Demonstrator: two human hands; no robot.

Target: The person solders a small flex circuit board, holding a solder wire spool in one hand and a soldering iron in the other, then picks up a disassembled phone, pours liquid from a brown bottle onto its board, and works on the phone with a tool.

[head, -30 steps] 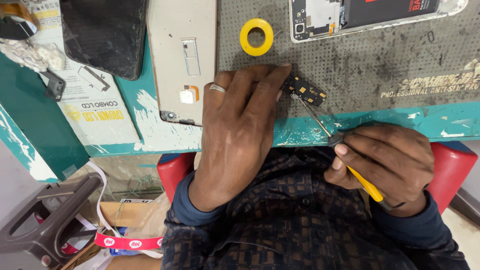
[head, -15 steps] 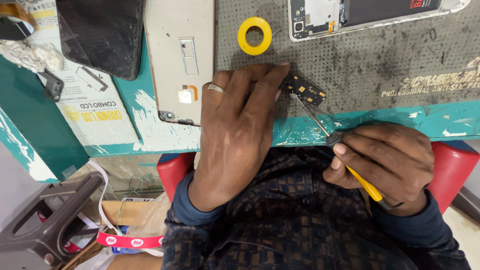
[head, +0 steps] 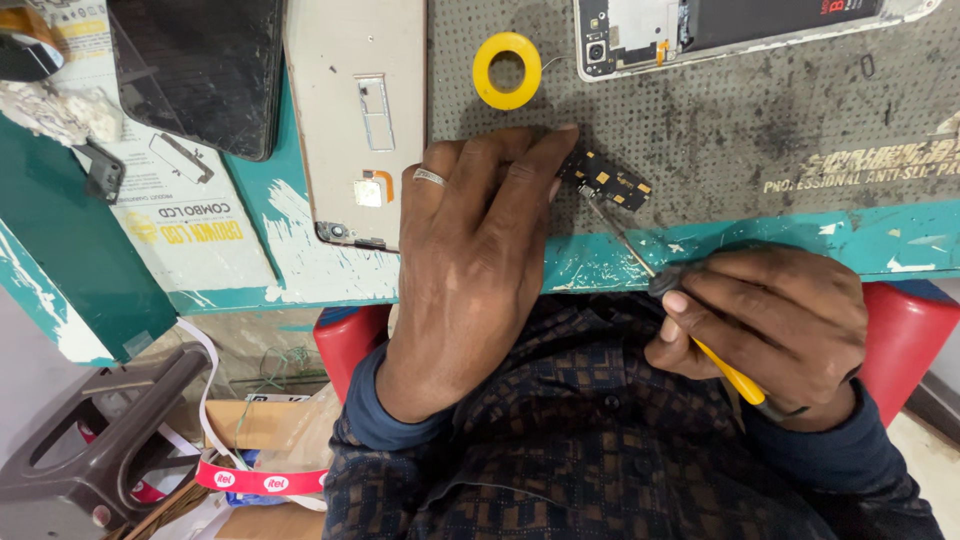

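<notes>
Workbench mat [head: 760, 110], grey and dotted, fills the upper view, with an opened phone [head: 740, 25] at one o'clock and a yellow tape ring [head: 507, 70] at twelve. Left hand [head: 480, 250] lies flat, fingertips pinning a small black circuit board [head: 606, 181]. Right hand [head: 765, 320], at four o'clock, grips a yellow-handled screwdriver [head: 640, 255], its tip seemingly touching the board.
</notes>
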